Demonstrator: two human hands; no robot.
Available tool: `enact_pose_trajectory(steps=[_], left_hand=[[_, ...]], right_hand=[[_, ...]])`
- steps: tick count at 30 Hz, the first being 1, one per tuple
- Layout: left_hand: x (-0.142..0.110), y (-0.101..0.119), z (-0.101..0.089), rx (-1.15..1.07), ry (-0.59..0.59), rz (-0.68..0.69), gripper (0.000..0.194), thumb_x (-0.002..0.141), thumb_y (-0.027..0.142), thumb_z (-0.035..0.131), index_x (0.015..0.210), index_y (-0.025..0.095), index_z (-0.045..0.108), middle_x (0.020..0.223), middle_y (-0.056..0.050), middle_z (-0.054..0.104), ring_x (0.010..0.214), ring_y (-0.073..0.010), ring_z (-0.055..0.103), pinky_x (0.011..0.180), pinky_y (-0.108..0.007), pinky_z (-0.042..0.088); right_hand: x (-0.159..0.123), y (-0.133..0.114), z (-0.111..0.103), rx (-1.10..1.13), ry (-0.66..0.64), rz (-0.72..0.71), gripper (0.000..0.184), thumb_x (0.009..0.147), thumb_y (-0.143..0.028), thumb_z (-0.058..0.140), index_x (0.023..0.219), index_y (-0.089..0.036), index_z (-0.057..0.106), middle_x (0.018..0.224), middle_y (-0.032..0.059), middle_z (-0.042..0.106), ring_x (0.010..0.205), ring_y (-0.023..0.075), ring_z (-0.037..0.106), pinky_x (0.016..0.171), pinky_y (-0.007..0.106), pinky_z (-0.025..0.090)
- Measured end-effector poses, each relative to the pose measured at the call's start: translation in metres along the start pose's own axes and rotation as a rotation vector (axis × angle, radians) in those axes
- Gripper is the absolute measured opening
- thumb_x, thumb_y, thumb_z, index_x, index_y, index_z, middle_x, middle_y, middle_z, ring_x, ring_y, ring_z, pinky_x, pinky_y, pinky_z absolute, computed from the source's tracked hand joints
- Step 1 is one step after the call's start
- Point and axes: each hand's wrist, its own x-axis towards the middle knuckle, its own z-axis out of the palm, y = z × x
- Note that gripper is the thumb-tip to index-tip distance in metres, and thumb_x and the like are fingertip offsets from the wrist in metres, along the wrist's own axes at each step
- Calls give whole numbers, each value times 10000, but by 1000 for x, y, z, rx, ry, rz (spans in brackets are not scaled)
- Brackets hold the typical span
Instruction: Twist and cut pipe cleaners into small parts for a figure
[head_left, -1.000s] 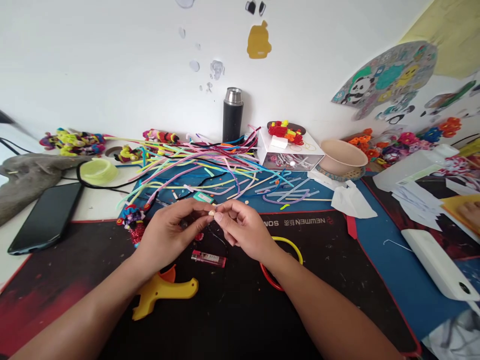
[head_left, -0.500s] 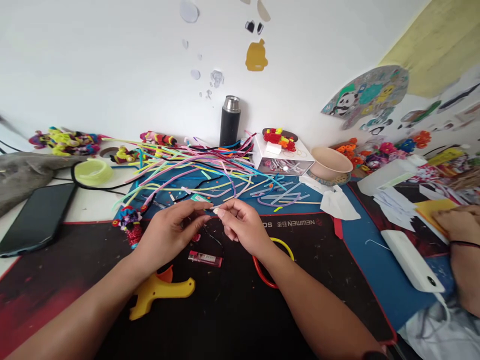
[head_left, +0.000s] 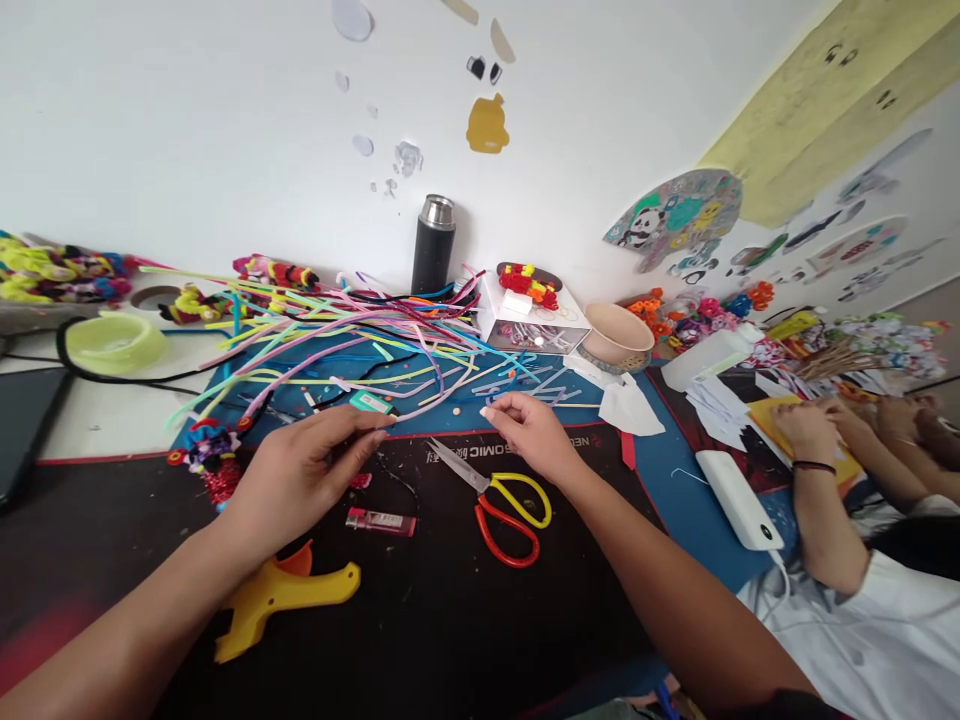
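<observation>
My left hand (head_left: 300,480) is closed in a pinch, with a small pale tip showing at its thumb and forefinger; I cannot make out what it is. My right hand (head_left: 534,435), apart from it, pinches with thumb and forefinger, a whitish spot at their ends too small to name. Scissors (head_left: 484,485) with one red and one yellow handle lie on the black mat below my hands. Beside them is a pink lighter (head_left: 381,522). A yellow plastic tool with an orange part (head_left: 289,598) lies nearer me. A small pipe-cleaner figure (head_left: 214,455) sits left of my left hand.
Many coloured pipe cleaners (head_left: 352,335) spread across the blue surface behind. A black thermos (head_left: 433,248), a white box (head_left: 536,325) and a beige bowl (head_left: 619,335) stand by the wall. At right lie a white power bank (head_left: 739,500) and another person's arm (head_left: 821,500).
My hands, together before, have moved apart: the left one to the left, the right one slightly right. The scissors are now in full view. The view has swung right.
</observation>
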Motion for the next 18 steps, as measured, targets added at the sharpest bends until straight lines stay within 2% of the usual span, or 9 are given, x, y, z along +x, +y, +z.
enact_pose_trajectory(steps=[4, 12, 18], left_hand=[[1, 1, -1, 11, -8, 20, 261, 1099, 412, 552, 1138, 264, 763, 1038, -22, 848, 888, -207, 812, 827, -278, 625], [4, 2, -5, 24, 22, 36, 239, 1093, 402, 561, 1107, 275, 763, 1030, -15, 855, 867, -210, 819, 802, -283, 631], [1, -3, -2, 6, -4, 102, 202, 1100, 360, 582, 1161, 266, 750, 1052, -21, 848, 896, -205, 828, 810, -274, 628]], right_hand=[[4, 8, 1, -268, -58, -52, 261, 953, -451, 715, 865, -210, 667, 667, -45, 580, 595, 142, 499, 595, 275, 367], [18, -12, 12, -596, -104, -9, 132, 1008, -290, 707, 913, -201, 732, 673, -42, 606, 626, 148, 539, 633, 279, 327], [27, -19, 12, -697, -162, -10, 110, 1015, -259, 717, 941, -196, 768, 726, -11, 672, 660, 161, 577, 639, 280, 327]])
